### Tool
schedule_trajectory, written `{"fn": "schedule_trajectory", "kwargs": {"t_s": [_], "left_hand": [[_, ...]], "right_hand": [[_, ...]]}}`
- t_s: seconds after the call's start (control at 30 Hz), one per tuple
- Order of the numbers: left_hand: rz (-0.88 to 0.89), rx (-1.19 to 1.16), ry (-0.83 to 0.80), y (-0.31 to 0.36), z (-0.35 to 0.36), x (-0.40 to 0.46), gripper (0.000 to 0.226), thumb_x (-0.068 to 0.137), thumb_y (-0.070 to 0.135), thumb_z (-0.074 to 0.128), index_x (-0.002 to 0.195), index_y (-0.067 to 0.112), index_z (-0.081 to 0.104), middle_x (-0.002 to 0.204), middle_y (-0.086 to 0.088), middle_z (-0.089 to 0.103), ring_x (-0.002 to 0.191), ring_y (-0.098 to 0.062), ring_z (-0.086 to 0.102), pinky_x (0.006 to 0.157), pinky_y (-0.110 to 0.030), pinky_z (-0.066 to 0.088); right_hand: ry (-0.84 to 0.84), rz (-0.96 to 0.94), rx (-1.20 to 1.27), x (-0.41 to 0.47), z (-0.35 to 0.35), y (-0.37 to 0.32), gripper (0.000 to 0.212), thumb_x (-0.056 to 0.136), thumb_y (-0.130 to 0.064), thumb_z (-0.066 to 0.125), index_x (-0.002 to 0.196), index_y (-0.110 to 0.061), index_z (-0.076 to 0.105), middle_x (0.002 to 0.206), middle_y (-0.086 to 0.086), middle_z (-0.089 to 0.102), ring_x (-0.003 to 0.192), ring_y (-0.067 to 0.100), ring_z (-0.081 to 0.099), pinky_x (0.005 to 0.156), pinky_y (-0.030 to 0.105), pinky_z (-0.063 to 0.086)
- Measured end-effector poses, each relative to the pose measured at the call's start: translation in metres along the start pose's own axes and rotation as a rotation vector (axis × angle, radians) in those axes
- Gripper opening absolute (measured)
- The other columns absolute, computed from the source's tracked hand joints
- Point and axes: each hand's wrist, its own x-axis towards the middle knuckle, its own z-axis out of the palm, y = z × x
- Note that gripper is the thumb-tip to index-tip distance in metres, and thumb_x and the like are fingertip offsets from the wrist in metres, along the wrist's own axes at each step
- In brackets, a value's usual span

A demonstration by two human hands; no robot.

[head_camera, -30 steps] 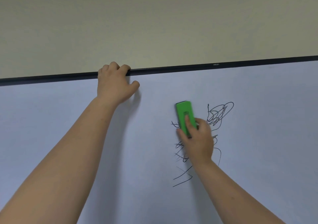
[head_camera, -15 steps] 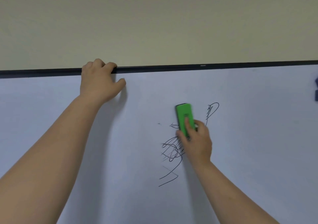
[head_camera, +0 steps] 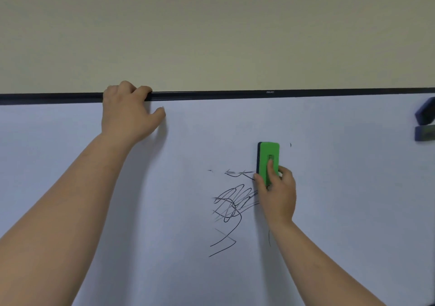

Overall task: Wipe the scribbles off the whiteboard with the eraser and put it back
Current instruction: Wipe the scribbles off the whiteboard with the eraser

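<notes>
Against the whiteboard [head_camera: 341,188], a little below its black top frame [head_camera: 211,94] and right of the middle of the view, the green eraser [head_camera: 269,159] stands upright, long side vertical, with its dark felt edge showing along the left side and pressed flat to the white surface. The right hand [head_camera: 277,195] grips the eraser's lower half: the thumb sits on the left edge, one finger lies up the middle of the green back, and the remaining fingers curl round the right edge, so the hand is closed firmly on it. Just left of the eraser and running below it lie the scribbles [head_camera: 229,208], a tangle of black loops with a few short horizontal strokes at the eraser's lower left corner, paler smeared streaks near the thumb, and two long angled lines at the bottom. A tiny black mark [head_camera: 290,144] sits just right of the eraser's top, and a thin curved line [head_camera: 269,238] shows beside the right forearm. Well to the left of the eraser, the left hand [head_camera: 128,112] hooks its fingers over the top frame, thumb spread against the white surface, holding only the frame. Far right of the eraser, at the picture's edge, two dark blue objects [head_camera: 425,123] cling to the board, one above the other; they are cut off and blurred. Above the frame is a plain cream wall [head_camera: 211,35].
</notes>
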Motion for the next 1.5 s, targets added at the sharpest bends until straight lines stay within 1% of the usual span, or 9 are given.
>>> {"fn": "schedule_trajectory", "kwargs": {"t_s": [0.27, 0.4, 0.5, 0.7, 1.0, 1.07, 1.2, 1.37, 1.5], "left_hand": [[-0.005, -0.011, -0.005, -0.001, 0.000, -0.001, 0.063, 0.079, 0.054, 0.049, 0.131, 0.019, 0.058, 0.118, -0.011, 0.051, 0.122, -0.038, 0.038, 0.112, -0.043, 0.026], [-0.002, -0.015, 0.001, -0.002, 0.000, -0.001, 0.061, 0.080, 0.053, 0.052, 0.131, 0.019, 0.058, 0.118, -0.011, 0.052, 0.122, -0.039, 0.038, 0.112, -0.043, 0.026], [-0.003, -0.004, 0.004, 0.000, 0.000, -0.001, 0.061, 0.080, 0.053, 0.051, 0.130, 0.019, 0.059, 0.117, -0.012, 0.052, 0.120, -0.039, 0.039, 0.112, -0.044, 0.027], [-0.017, -0.006, -0.005, 0.000, -0.002, -0.001, 0.063, 0.079, 0.055, 0.050, 0.130, 0.020, 0.058, 0.118, -0.012, 0.052, 0.122, -0.040, 0.038, 0.113, -0.045, 0.026], [-0.024, -0.023, 0.026, 0.003, -0.003, -0.003, 0.057, 0.082, 0.051, 0.056, 0.129, 0.019, 0.059, 0.117, -0.012, 0.052, 0.121, -0.038, 0.038, 0.114, -0.046, 0.025], [-0.027, -0.031, 0.039, 0.006, -0.001, -0.003, 0.055, 0.083, 0.050, 0.056, 0.128, 0.019, 0.059, 0.117, -0.012, 0.052, 0.121, -0.037, 0.038, 0.114, -0.046, 0.025], [-0.032, -0.025, 0.045, 0.005, -0.001, -0.004, 0.054, 0.083, 0.050, 0.054, 0.127, 0.018, 0.060, 0.117, -0.014, 0.051, 0.122, -0.038, 0.037, 0.114, -0.045, 0.024], [-0.014, -0.026, 0.032, 0.002, -0.006, -0.005, 0.049, 0.087, 0.042, 0.058, 0.128, 0.015, 0.060, 0.117, -0.015, 0.052, 0.122, -0.040, 0.038, 0.114, -0.048, 0.025], [0.018, -0.005, 0.038, 0.006, -0.009, -0.007, 0.049, 0.087, 0.040, 0.060, 0.129, 0.013, 0.060, 0.116, -0.016, 0.053, 0.118, -0.039, 0.041, 0.116, -0.048, 0.023]], "right_hand": [[0.183, 0.335, 0.180, 0.060, -0.020, 0.006, 0.053, 0.090, -0.036, 0.070, 0.140, -0.025, 0.054, 0.119, 0.007, 0.055, 0.104, 0.021, 0.059, 0.083, 0.023, 0.037], [0.109, 0.165, 0.111, 0.011, -0.006, -0.004, 0.054, 0.090, -0.035, 0.070, 0.140, -0.031, 0.053, 0.116, -0.002, 0.050, 0.091, 0.014, 0.053, 0.077, 0.024, 0.037], [0.059, 0.087, 0.091, 0.019, -0.009, -0.003, 0.053, 0.090, -0.035, 0.071, 0.140, -0.030, 0.054, 0.122, -0.001, 0.051, 0.105, 0.015, 0.050, 0.083, 0.024, 0.037], [0.210, 0.314, 0.166, 0.074, -0.020, 0.001, 0.054, 0.090, -0.036, 0.069, 0.140, -0.025, 0.054, 0.120, 0.008, 0.056, 0.104, 0.024, 0.060, 0.081, 0.023, 0.037], [-0.126, -0.705, -0.100, -0.024, 0.012, -0.015, 0.041, 0.089, -0.032, 0.065, 0.128, -0.020, 0.061, 0.121, 0.014, 0.061, 0.087, 0.031, 0.053, 0.075, 0.039, 0.052], [-0.098, -0.681, -0.084, -0.007, 0.013, -0.031, 0.044, 0.085, -0.026, 0.072, 0.128, -0.023, 0.062, 0.121, 0.012, 0.061, 0.088, 0.031, 0.053, 0.075, 0.038, 0.052], [0.022, -0.265, 0.099, 0.011, 0.020, -0.067, 0.047, 0.084, -0.020, 0.076, 0.129, -0.027, 0.064, 0.126, 0.005, 0.059, 0.100, 0.028, 0.048, 0.081, 0.029, 0.043], [-0.140, -0.784, -0.013, -0.044, 0.034, -0.033, 0.047, 0.083, -0.008, 0.068, 0.127, -0.022, 0.063, 0.137, 0.014, 0.057, 0.102, 0.034, 0.052, 0.089, 0.036, 0.047], [-0.098, -0.759, -0.051, -0.047, 0.020, 0.012, 0.045, 0.083, -0.009, 0.066, 0.125, -0.023, 0.061, 0.133, 0.018, 0.059, 0.103, 0.038, 0.057, 0.086, 0.045, 0.048]]}}
